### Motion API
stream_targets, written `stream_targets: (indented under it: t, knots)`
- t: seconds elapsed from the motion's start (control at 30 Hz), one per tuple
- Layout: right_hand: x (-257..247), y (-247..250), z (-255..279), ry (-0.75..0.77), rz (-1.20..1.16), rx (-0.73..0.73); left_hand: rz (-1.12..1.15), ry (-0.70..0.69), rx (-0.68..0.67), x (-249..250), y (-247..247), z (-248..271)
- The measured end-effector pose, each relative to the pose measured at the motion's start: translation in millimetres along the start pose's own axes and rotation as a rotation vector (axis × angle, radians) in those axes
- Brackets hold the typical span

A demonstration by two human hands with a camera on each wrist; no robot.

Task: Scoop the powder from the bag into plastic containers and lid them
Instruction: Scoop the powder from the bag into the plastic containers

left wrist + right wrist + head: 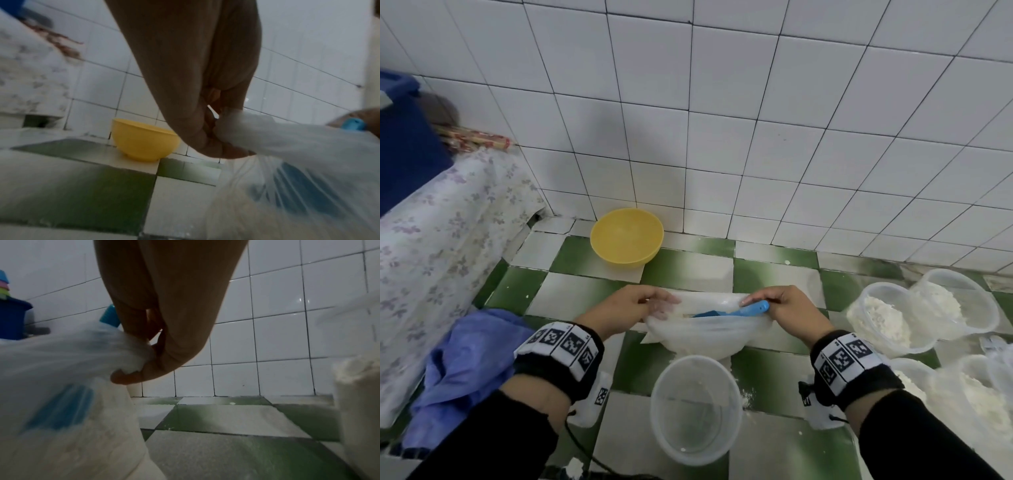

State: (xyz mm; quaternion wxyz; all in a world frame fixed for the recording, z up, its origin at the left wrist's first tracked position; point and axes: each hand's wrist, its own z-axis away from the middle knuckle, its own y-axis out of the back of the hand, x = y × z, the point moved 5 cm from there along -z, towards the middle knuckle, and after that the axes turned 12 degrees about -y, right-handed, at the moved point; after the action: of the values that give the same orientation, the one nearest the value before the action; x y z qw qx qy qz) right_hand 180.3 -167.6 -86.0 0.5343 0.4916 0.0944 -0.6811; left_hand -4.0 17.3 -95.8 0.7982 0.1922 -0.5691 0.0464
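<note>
A clear plastic bag [705, 334] of white powder sits on the green and white tiled floor. My left hand [640, 305] pinches its left rim [232, 129]. My right hand [780, 305] grips the right rim [131, 352]. A blue scoop [736, 311] lies inside the bag, its handle end [110, 315] sticking out by my right fingers. Just in front of the bag stands an empty clear container [695, 407] with no lid. At the right stand several open containers filled with powder [887, 318].
A yellow bowl [626, 236] sits by the white tiled wall [756, 120] behind the bag. A crumpled blue cloth [469, 363] lies at the left, beside a flowered cover [438, 240]. A dark blue bin [12, 318] stands far left. Powder dusts the floor.
</note>
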Motion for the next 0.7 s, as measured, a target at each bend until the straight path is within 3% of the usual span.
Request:
stream_targets:
  t: [0.2,0.33,0.5,0.7]
  knots:
    - [12,-9,-7,-0.286,-0.625,-0.133,0.619,0.105,0.039,-9,-6,-4]
    - [24,-15,-7,-0.44,-1.007,-0.103,0.871,0.098,0.107,-8,-12,-6]
    - [30,-22,-8,-0.495,-1.154,-0.077,0.94,0.141,0.251,-13,-15,-3]
    - [30,-30,-2,-0.454,-1.028,-0.062,0.933,0.148,0.28,-18,-19,4]
